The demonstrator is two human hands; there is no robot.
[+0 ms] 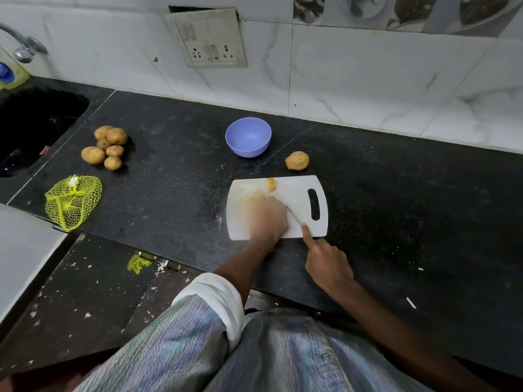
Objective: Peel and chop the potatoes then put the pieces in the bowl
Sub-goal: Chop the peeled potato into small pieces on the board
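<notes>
A white cutting board [297, 190] lies on the black counter. My left hand [266, 217], blurred by motion, rests over pale potato pieces [250, 197] on the board's left half. One piece with skin [270, 184] sits near the board's far edge. My right hand [325, 260] grips a knife [294, 216], index finger along its back, the blade angled toward my left hand. A purple bowl [248, 137], holding nothing, stands beyond the board. One whole potato [297, 160] lies to the right of the bowl.
Several unpeeled potatoes [109, 148] are heaped at the left, near a yellow net bag [72, 202]. A dark sink [31, 128] with a tap [24, 46] is at far left. A tiled wall with a socket panel [210, 41] runs behind the counter.
</notes>
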